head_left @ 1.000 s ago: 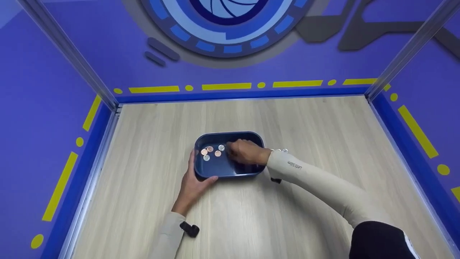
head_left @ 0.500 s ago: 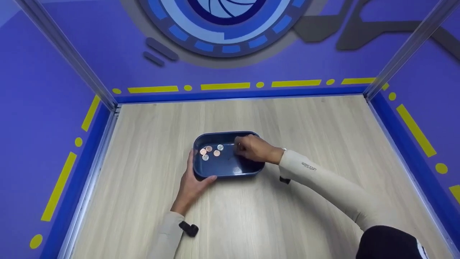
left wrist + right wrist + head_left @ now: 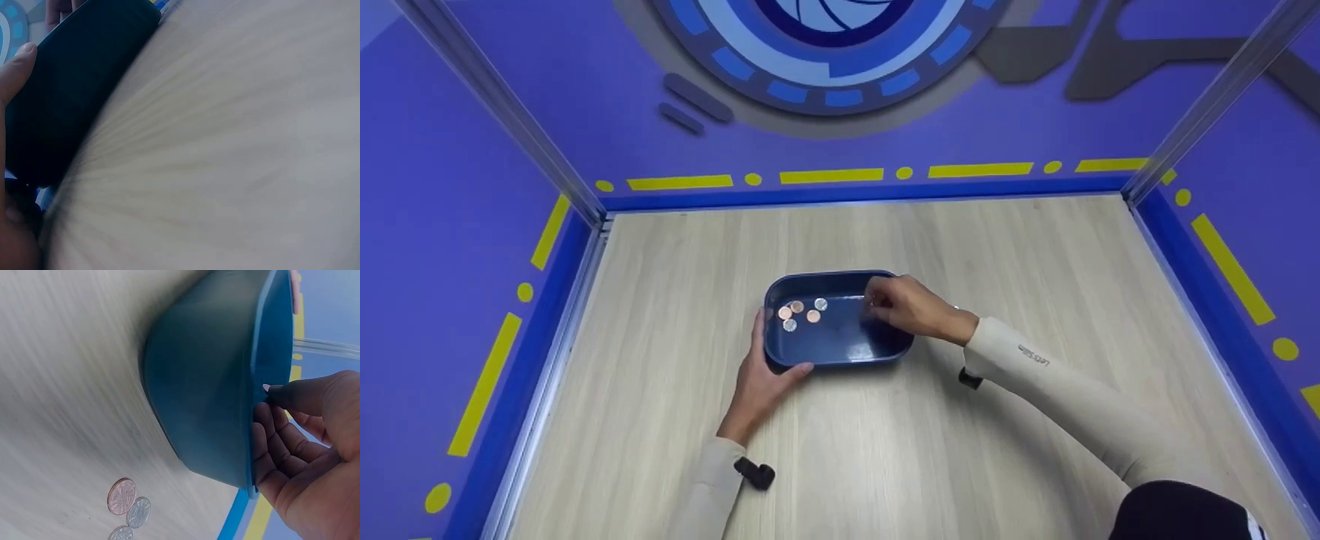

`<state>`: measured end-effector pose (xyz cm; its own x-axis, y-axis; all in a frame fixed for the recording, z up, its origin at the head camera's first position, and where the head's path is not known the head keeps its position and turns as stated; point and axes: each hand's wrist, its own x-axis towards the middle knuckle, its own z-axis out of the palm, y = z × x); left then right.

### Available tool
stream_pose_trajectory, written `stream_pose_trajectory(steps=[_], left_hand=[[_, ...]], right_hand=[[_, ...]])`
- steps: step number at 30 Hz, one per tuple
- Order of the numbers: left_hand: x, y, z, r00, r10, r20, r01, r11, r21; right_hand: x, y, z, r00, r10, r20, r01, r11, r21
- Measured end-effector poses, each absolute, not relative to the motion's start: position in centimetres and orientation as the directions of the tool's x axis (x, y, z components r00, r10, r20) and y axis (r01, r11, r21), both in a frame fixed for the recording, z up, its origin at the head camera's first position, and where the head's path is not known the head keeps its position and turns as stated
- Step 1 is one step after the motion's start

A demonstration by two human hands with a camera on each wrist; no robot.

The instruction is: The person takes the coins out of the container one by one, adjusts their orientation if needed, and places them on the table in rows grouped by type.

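A dark blue tray [image 3: 840,341] sits mid-table with several copper and silver coins [image 3: 801,313] in its left half. My left hand [image 3: 760,369] grips the tray's front-left corner, thumb [image 3: 17,66] against the dark tray wall [image 3: 79,84]. My right hand [image 3: 906,306] hovers over the tray's right end, fingers loosely curled. In the right wrist view the right hand [image 3: 292,439] shows a bare palm beside the tray rim [image 3: 264,354], with nothing held. Three coins [image 3: 128,509] lie on the table just outside the tray.
The light wooden tabletop [image 3: 1035,262] is fenced by purple walls [image 3: 450,187] with yellow markings on the left, back and right. Small black wrist cameras [image 3: 755,474] sit on both pale sleeves.
My right hand has drawn back from the middle of the tray toward its right end and risen a little. The left hand and the coins in the tray have stayed put.
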<state>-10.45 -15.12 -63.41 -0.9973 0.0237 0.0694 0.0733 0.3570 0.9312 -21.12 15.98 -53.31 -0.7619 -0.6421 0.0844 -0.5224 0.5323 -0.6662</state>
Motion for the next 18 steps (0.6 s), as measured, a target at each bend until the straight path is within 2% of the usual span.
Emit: stream_pose_trajectory(steps=[13,18], left_hand=[[-10.6,-15.0,-63.4,-0.998,0.029,0.052,0.059,0.355,0.933],[-10.4,-15.1,-63.3,-0.998,0.025,0.055,0.060,0.372,0.926]], right_hand=[[-20.1,17.7,-53.1,-0.801,-0.585,0.129,-0.457,0.458,-0.762],[-19.8,18.4,-53.1,-0.835,-0.538,0.115,-0.411,0.470,-0.781]])
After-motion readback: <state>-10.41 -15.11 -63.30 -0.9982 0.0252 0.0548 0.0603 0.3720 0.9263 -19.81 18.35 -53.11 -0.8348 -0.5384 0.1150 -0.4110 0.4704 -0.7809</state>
